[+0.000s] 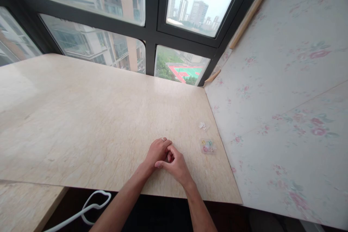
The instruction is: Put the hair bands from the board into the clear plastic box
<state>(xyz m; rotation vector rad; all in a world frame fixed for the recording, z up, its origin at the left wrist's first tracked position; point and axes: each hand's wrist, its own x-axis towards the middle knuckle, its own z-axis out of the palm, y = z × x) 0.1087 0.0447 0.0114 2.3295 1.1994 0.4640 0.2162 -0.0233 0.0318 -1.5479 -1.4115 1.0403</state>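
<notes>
My left hand (158, 151) rests on the stone-patterned counter near its front edge, a ring on one finger. Its fingers are curled in, and whatever they hold, if anything, is hidden. Against it lies my right hand (176, 163), its bent fingers meeting the left fingers and its thumb laid across the base of the left hand. To the right of both hands sits a small clear plastic box (208, 146) with compartments. Small yellow, teal, pink and pale ring-like pieces lie inside it. Just behind the box is a little bunch of white, translucent pieces (202, 125), too small to name.
The pale counter (95, 116) reaches back to dark-framed windows (152, 36). A floral-papered wall (285, 116) bounds it on the right. Below the front edge at left hangs a looped white cable (89, 206), beside a lower stone-patterned surface (24, 203).
</notes>
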